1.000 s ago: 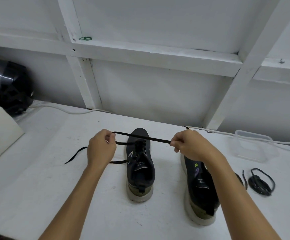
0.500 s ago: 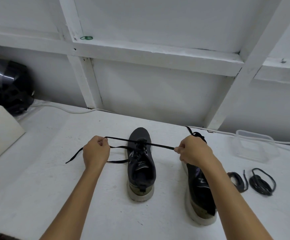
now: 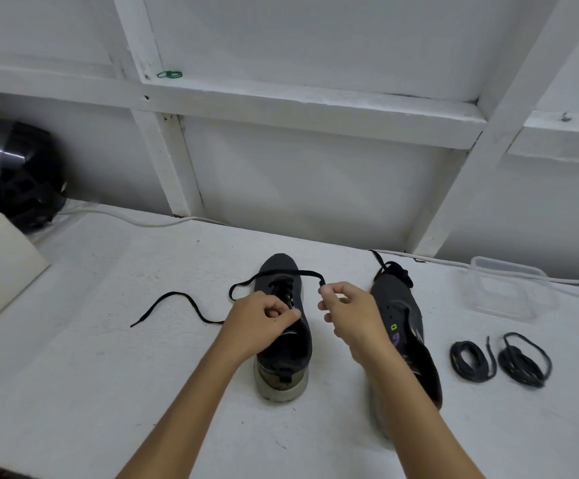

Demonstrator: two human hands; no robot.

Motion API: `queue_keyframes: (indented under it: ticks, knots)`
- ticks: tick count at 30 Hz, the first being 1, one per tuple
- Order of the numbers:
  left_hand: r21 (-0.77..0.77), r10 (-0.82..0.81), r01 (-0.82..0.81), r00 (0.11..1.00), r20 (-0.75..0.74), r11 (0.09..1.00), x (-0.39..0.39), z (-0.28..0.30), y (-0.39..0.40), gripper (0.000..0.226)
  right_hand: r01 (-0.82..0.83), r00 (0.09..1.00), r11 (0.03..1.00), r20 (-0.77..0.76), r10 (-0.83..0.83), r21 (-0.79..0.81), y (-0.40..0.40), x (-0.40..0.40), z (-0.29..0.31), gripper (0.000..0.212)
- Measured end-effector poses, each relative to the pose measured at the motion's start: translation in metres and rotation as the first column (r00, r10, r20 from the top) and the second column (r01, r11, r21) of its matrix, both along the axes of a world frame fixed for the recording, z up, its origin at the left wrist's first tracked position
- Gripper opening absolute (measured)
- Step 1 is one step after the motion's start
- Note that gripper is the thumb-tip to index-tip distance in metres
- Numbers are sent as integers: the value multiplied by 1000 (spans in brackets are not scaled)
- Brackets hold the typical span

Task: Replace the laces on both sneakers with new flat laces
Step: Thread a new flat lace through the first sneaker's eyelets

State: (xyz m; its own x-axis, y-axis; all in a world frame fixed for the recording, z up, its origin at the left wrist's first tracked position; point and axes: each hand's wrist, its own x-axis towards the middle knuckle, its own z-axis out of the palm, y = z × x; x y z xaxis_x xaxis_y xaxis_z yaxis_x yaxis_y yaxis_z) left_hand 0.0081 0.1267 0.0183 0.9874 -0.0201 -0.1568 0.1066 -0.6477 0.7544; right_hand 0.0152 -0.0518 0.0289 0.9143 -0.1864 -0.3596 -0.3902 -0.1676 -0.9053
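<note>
Both hands at the left dark grey sneaker [image 3: 282, 333], one lace end pinched.
Left hand [image 3: 258, 318], fingers curled, rests on the sneaker's tongue area; whether it grips the flat black lace [image 3: 274, 275] cannot be told. Right hand [image 3: 348, 314] pinches the lace tip just right of the sneaker; the lace loops over the toe, its other end trailing left across the white counter [image 3: 108, 375].

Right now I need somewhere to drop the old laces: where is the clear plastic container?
The clear plastic container sits at the table's far right by the wall, behind the two coiled laces.
</note>
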Motion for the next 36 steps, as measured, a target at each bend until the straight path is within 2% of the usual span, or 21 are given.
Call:
queue_keyframes:
  ticks: [4,9,11,15,19,23,30,36]
  knots:
    - [-96,52,-58,997,-56,994,-3,-5,-2,11,126,990,951,19,-137,281,4,-7,-11,11]
    - [-208,42,-70,990,-136,975,-5,-9,2,8,162,987,886,-50,-156,434,7,-10,-18,14]
    - [-246,45,-83,987,-154,966,-5,-10,4,9,167,986,866,-63,-156,471,8,-10,-19,8]
    - [-273,42,-87,985,-168,958,-4,-12,3,7,99,995,966,1,-102,240,6,-10,-23,8]
    - [-292,40,-88,985,-166,952,-5,-14,4,6,58,994,948,68,-84,313,5,-11,-23,11]
    - [-307,36,-88,985,-171,948,-4,-15,4,9,-47,980,984,196,12,174,7,-12,-23,14]
    - [-312,38,-92,984,-174,946,-4,-16,6,10,-59,947,998,316,55,4,16,-13,-26,21]
    - [-319,36,-90,984,-173,943,-4,-16,6,13,-50,919,987,380,106,-154,14,-15,-30,13]
